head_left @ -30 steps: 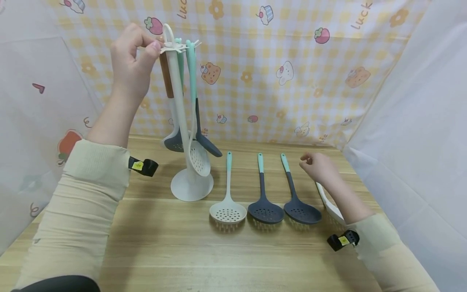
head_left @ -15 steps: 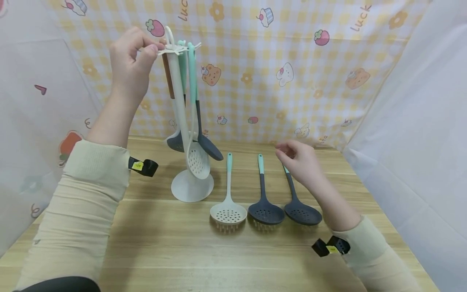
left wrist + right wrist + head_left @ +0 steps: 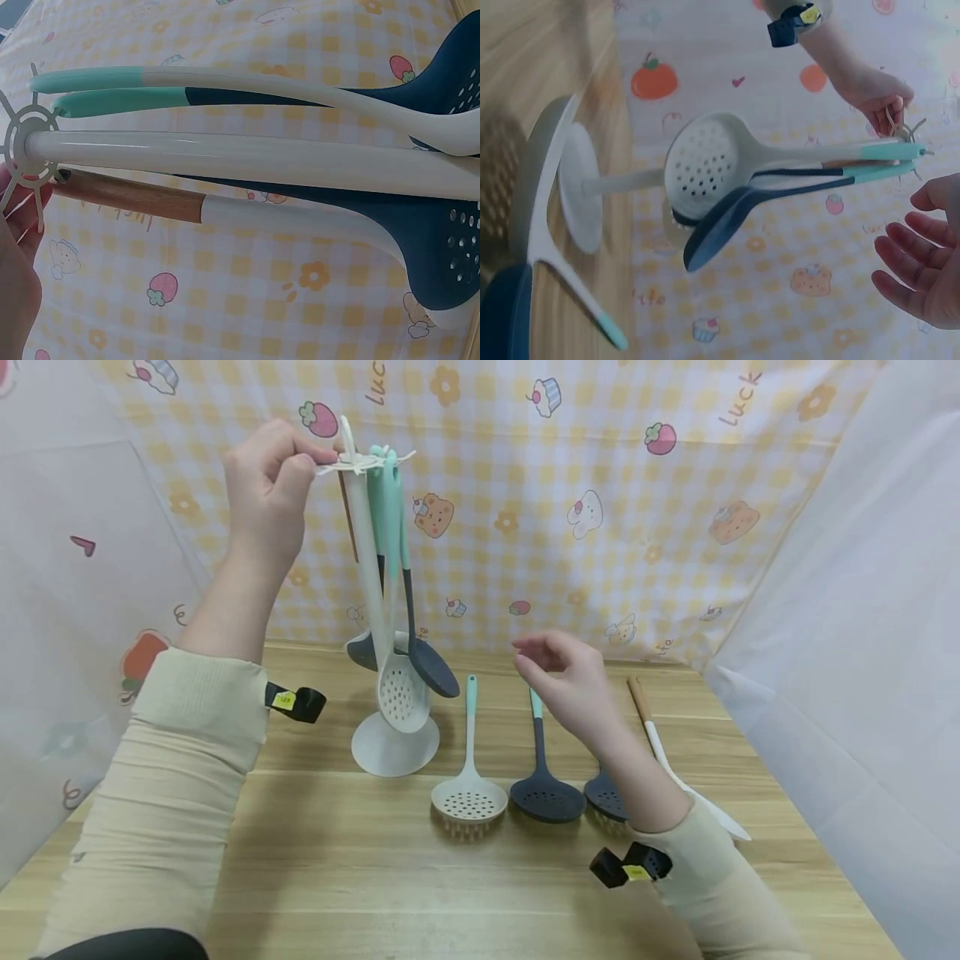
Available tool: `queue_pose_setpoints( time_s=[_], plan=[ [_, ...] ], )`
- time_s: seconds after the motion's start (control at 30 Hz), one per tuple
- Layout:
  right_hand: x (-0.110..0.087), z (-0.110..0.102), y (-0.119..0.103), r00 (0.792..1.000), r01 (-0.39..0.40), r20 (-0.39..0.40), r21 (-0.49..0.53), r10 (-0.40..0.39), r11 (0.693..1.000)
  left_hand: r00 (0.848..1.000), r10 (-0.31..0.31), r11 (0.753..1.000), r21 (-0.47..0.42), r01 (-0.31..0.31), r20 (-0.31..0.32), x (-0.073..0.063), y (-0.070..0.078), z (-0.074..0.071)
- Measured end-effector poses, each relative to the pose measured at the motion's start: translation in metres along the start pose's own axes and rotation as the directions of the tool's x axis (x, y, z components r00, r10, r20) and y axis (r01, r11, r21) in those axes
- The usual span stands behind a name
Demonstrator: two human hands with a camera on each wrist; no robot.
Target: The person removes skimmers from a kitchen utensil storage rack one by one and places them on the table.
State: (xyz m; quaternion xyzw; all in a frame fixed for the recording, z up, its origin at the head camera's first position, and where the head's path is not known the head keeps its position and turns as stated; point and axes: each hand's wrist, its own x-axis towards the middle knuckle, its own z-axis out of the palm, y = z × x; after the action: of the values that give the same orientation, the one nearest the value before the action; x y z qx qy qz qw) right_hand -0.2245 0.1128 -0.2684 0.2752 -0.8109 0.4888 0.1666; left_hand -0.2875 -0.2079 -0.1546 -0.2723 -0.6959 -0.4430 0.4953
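My left hand (image 3: pixel 266 497) pinches the hooked top ring of a white utensil stand (image 3: pixel 365 552), thumb and forefinger at its edge. From its hooks hang a white skimmer (image 3: pixel 403 693) and a dark ladle-like utensil (image 3: pixel 433 668), both with mint handle ends. Behind the pole hang a wooden-handled white utensil (image 3: pixel 135 196) and a dark slotted one (image 3: pixel 442 247). Fingers loosely bent, my right hand (image 3: pixel 573 685) hovers over the table with nothing in it. Below it lies a dark skimmer (image 3: pixel 547 797), its handle top partly hidden by the hand.
Left of that skimmer lies a white skimmer (image 3: pixel 470 797) with a mint handle. Another dark skimmer (image 3: pixel 604 795) is half covered by my right forearm. Farther right lies a white utensil with a wooden handle (image 3: pixel 640 697). A patterned curtain (image 3: pixel 510 560) backs the table.
My right hand has moved left from over the wooden-handled utensil to over the dark skimmers. The stand's top has turned slightly under my left hand, shifting the hanging utensils.
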Motion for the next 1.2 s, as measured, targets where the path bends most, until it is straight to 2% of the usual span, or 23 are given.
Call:
queue_pose_setpoints(
  time_s=[0.17, 0.33, 0.47, 0.73, 0.97, 1.2],
  plan=[
    [0.007, 0.019, -0.008, 0.999, 0.047, -0.007, 0.090, -0.047, 0.995, 0.990, -0.132, 0.991, 0.021, 0.133, -0.042, 0.000, 0.004, 0.001],
    [0.016, 0.037, -0.012, 0.995, 0.097, -0.020, 0.152, -0.095, 0.984, 0.989, -0.142, 0.989, 0.032, 0.144, -0.041, 0.000, 0.003, 0.001],
    [0.022, 0.051, -0.012, 0.995, 0.099, -0.035, 0.210, -0.093, 0.973, 0.989, -0.140, 0.990, 0.028, 0.141, -0.037, 0.000, 0.003, 0.001],
    [0.031, 0.077, -0.008, 0.998, 0.056, -0.029, 0.305, -0.050, 0.951, 0.989, -0.143, 0.989, 0.014, 0.144, -0.045, -0.001, 0.003, 0.003],
    [0.037, 0.094, -0.002, 1.000, -0.010, 0.020, 0.336, 0.004, 0.942, 0.981, -0.178, 0.984, -0.026, 0.177, -0.075, -0.001, 0.003, 0.005],
    [0.040, 0.111, -0.005, 0.997, -0.053, 0.077, 0.406, 0.024, 0.912, 0.975, -0.206, 0.978, -0.048, 0.203, -0.083, -0.001, 0.001, 0.004]
  ],
)
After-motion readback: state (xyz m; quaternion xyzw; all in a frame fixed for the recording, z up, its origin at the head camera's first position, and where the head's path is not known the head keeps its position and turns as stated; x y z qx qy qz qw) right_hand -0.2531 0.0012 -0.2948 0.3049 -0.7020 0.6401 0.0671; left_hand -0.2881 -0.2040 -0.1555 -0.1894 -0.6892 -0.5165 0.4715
